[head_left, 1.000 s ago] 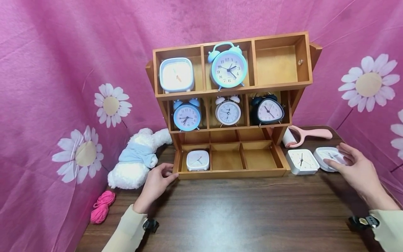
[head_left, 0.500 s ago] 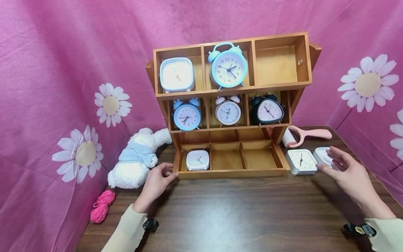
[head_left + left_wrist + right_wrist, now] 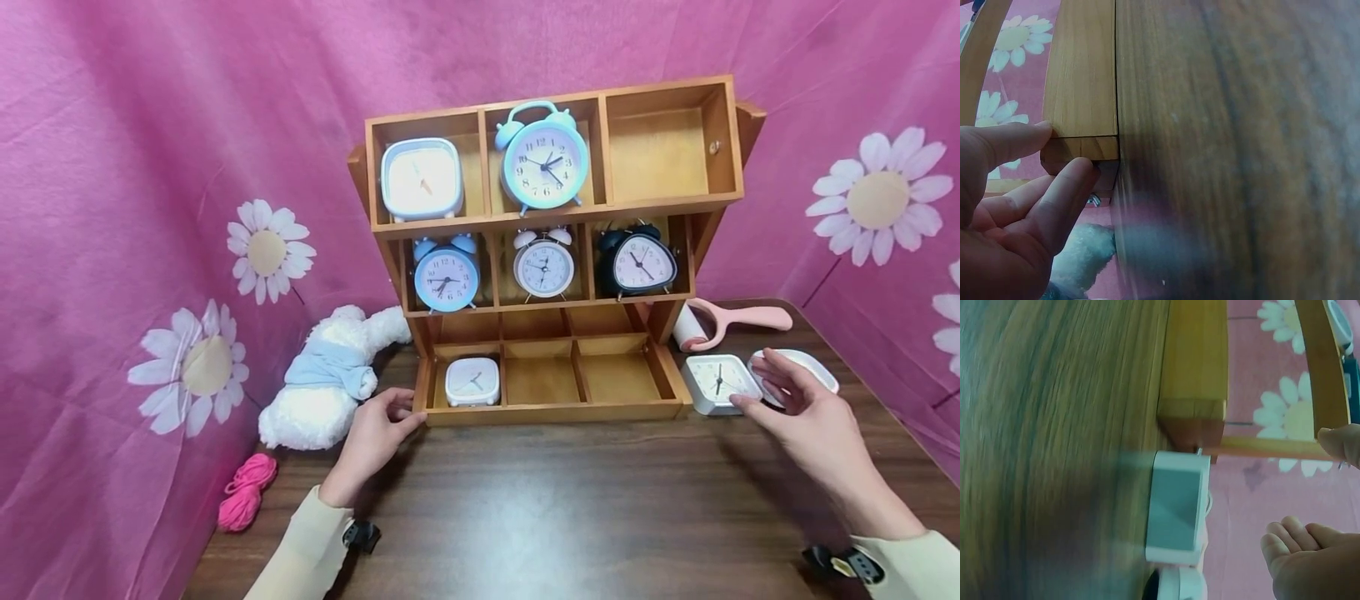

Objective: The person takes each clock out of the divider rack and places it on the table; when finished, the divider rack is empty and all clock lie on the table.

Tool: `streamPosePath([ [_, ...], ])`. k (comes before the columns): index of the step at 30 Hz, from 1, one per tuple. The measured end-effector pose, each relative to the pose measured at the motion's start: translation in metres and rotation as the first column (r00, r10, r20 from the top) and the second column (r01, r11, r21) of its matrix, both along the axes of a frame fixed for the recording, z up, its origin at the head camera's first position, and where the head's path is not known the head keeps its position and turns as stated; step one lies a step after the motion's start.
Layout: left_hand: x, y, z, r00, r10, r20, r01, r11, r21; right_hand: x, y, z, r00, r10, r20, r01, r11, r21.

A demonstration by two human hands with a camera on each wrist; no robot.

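A wooden three-tier shelf (image 3: 555, 413) holds several clocks. My left hand (image 3: 373, 442) grips its lower left front corner; in the left wrist view, thumb and fingers of the hand (image 3: 1016, 215) lie on either side of the wooden corner (image 3: 1082, 69). My right hand (image 3: 817, 429), thumb and fingers apart, hovers over a white square clock (image 3: 712, 385) and a white rounded clock (image 3: 817, 365) right of the shelf. The right wrist view shows that hand (image 3: 1322, 565) clear of the square clock (image 3: 1174, 509).
A pink-handled lint roller (image 3: 750, 317) lies behind the two white clocks. Left of the shelf are a white plush toy (image 3: 315, 408) in blue and a pink yarn bundle (image 3: 243, 496). Pink flowered cloth (image 3: 187, 83) hangs behind and at both sides.
My right hand has moved left from the rounded clock toward the square one, uncovering the rounded clock's right side. My left hand has stayed at the shelf corner.
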State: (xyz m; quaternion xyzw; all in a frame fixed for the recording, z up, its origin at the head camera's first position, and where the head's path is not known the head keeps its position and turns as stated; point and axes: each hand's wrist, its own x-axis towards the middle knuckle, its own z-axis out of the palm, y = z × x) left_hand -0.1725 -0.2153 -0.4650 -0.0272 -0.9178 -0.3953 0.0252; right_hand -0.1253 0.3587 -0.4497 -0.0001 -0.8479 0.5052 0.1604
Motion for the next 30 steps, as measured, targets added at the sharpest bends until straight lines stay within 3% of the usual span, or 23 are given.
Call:
streamPosePath([
  [8, -0.002, 0.001, 0.000, 1.000, 0.001, 0.005, -0.001, 1.000, 0.002, 0.004, -0.017, 0.004, 0.999, 0.029, 0.015, -0.029, 1.000, 0.007],
  [18, -0.002, 0.002, -0.002, 0.999, -0.016, -0.044, 0.017, 1.000, 0.021, 0.003, -0.044, 0.008, 0.996, 0.075, 0.057, -0.076, 0.997, 0.031],
  [30, -0.001, 0.000, -0.002, 0.999, -0.007, -0.031, 0.008, 1.000, 0.020, 0.001, -0.081, 0.014, 0.983, 0.183, -0.002, -0.183, 0.983, -0.018],
])
